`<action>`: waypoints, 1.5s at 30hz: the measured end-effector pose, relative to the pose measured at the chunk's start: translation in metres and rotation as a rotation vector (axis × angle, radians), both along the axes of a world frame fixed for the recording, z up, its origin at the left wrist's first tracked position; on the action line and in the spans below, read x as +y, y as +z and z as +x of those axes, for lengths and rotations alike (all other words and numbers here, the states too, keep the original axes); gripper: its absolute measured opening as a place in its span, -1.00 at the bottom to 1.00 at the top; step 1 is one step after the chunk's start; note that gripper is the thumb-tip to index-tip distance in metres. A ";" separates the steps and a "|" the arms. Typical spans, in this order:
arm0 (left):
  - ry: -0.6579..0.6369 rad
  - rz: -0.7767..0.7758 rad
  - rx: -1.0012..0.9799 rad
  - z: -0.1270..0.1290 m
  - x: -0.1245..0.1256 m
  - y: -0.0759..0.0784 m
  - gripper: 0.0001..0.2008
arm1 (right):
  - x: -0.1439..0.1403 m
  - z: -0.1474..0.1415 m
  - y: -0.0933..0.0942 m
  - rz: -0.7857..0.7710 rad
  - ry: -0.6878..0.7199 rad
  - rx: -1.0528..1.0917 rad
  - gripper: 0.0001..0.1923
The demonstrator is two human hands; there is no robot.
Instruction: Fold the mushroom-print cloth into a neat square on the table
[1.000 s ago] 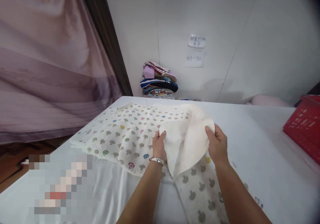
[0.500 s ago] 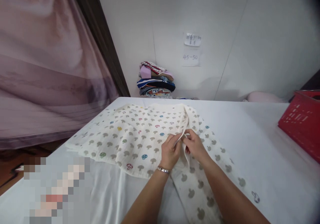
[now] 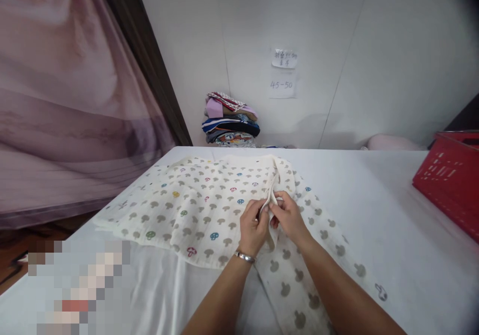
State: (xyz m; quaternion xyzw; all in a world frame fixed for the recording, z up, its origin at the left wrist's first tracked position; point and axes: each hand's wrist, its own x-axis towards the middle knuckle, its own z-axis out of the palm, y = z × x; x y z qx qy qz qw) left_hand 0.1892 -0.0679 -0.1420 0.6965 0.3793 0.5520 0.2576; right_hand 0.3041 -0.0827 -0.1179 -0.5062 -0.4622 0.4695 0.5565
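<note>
**White surface [image 3: 377, 190], mushroom-print fabric [image 3: 209, 220] pinched by left hand [image 3: 253, 227] and right hand [image 3: 290, 217]**

Spread over the surface, mostly to the left of the left hand and on toward the far edge: cream fabric dotted with grey mushrooms, plus a few outlined in red, blue, green and yellow. Narrower lengths below both hands and out past the right hand, partly covered by the right forearm [image 3: 329, 275].

On the left, thumb and fingers gripping a raised pale edge, with a silver bracelet [image 3: 245, 257] at the wrist. Just beside, on the right, fingertips closed on the same edge, with a loose fold hanging beneath.

Well apart to the right of the right hand: red basket [image 3: 445, 180], slotted along its wall and cut off by the frame. Interior mostly hidden behind the near wall; contents impossible to make out.

Ahead of the left hand, beyond the far edge: folded cloth stack [image 3: 231, 120], with lilac, blue-and-white striped and dark layers. Higher up, directly ahead of both hands on the pale wall [image 3: 325, 25]: handwritten upper note [image 3: 284, 59] over lower note [image 3: 283, 85] reading "45-50". Far left of the left hand: mauve curtain [image 3: 67, 100].
</note>
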 end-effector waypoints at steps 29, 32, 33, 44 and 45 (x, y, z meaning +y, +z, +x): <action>0.148 0.050 0.249 0.002 0.000 0.000 -0.89 | 0.002 0.007 -0.002 -0.061 0.122 -0.030 -0.59; 0.094 -0.033 0.187 0.002 0.001 0.002 -0.93 | 0.001 0.008 -0.003 -0.043 0.097 -0.138 -0.60; 0.073 -0.055 0.167 0.002 0.002 0.002 -0.93 | 0.001 0.008 -0.003 -0.031 0.093 -0.190 -0.60; 0.131 -0.100 0.073 -0.002 0.003 0.002 -0.86 | -0.001 0.013 0.003 -0.015 0.054 -0.227 -0.66; 0.125 -0.073 0.094 -0.001 0.000 0.005 -0.86 | -0.001 0.012 0.004 -0.023 0.076 -0.197 -0.64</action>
